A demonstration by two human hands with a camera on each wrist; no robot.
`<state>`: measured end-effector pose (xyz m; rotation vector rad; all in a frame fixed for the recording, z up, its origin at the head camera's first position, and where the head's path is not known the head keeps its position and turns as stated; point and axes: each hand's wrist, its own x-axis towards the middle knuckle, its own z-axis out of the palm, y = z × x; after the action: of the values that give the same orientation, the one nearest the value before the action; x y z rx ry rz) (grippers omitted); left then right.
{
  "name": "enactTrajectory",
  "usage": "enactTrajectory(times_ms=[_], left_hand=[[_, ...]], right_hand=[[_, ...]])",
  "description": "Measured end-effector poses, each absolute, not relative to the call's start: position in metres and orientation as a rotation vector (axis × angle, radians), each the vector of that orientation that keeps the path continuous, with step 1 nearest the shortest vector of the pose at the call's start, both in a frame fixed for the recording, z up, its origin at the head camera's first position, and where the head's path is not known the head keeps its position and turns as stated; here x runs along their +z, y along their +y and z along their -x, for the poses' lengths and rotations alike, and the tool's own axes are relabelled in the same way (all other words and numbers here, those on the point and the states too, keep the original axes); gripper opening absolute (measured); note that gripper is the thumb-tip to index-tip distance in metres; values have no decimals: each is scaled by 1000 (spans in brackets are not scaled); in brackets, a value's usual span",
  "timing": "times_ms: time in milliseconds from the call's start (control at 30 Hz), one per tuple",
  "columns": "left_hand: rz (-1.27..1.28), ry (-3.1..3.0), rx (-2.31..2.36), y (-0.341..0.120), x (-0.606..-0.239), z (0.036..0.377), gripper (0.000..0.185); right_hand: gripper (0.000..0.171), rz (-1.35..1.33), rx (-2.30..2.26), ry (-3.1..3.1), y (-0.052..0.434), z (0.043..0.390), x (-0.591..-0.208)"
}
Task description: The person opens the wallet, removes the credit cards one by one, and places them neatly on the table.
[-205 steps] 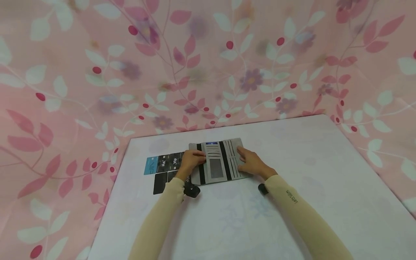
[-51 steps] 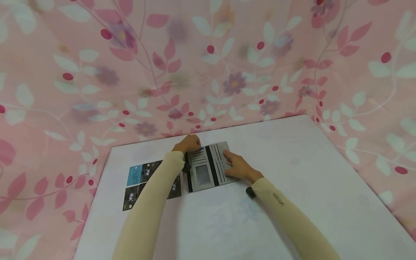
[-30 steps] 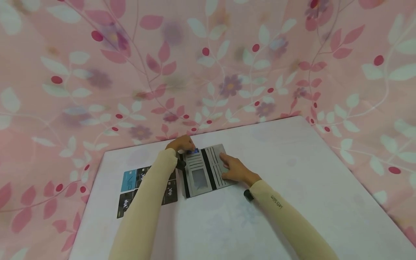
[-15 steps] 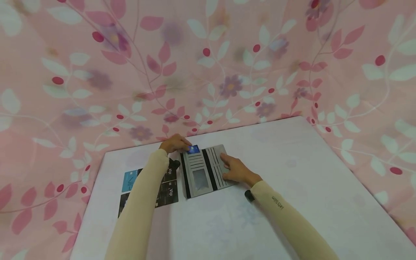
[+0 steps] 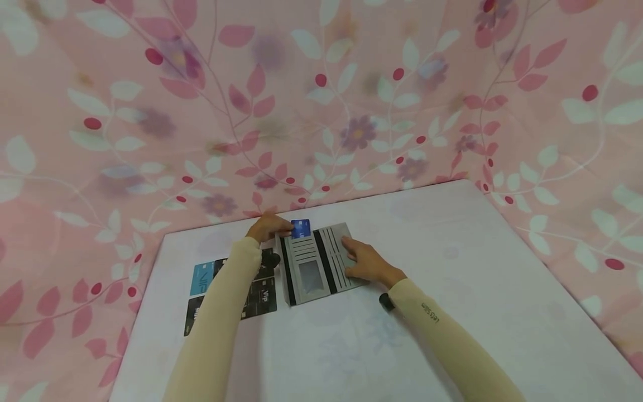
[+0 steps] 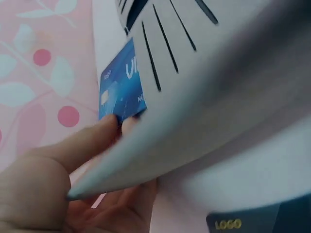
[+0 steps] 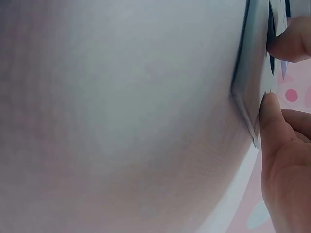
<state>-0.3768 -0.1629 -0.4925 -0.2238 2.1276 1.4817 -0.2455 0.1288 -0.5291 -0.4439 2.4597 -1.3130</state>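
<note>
Left hand (image 5: 267, 226) pinches blue card (image 5: 300, 228) at wallet (image 5: 316, 263) top; right hand (image 5: 365, 262) apparently flat, pressing wallet; white table (image 5: 452, 290), pink floral backdrop (image 5: 351, 95).

I'm looking at a makeshift recording corner, not a lived-in room: pink floral cloth (image 5: 351, 100) hangs as a backdrop behind and to both sides of the table (image 5: 452, 290), which wears a pale printed cover
</note>
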Motion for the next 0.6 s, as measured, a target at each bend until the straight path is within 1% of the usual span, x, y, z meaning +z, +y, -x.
enactTrajectory(times_ms=[133, 300, 400, 533, 600], left_hand=[[253, 2176, 1550, -161, -496, 375, 22], [228, 2246, 1772, -164, -492, 377, 23], [215, 2240, 1881, -172, -487, 378, 28], [243, 2266, 1889, -188, -482, 374, 39], [269, 2288, 1879, -198, -480, 372, 40]], right_hand=[[92, 450, -1317, 2455, 129, 246, -529], [93, 441, -1335, 2448, 128, 245, -528], [93, 432, -1328, 2453, 127, 245, -528], [93, 437, -1319, 2461, 127, 243, -529], [92, 451, -1307, 2469, 128, 243, -528]])
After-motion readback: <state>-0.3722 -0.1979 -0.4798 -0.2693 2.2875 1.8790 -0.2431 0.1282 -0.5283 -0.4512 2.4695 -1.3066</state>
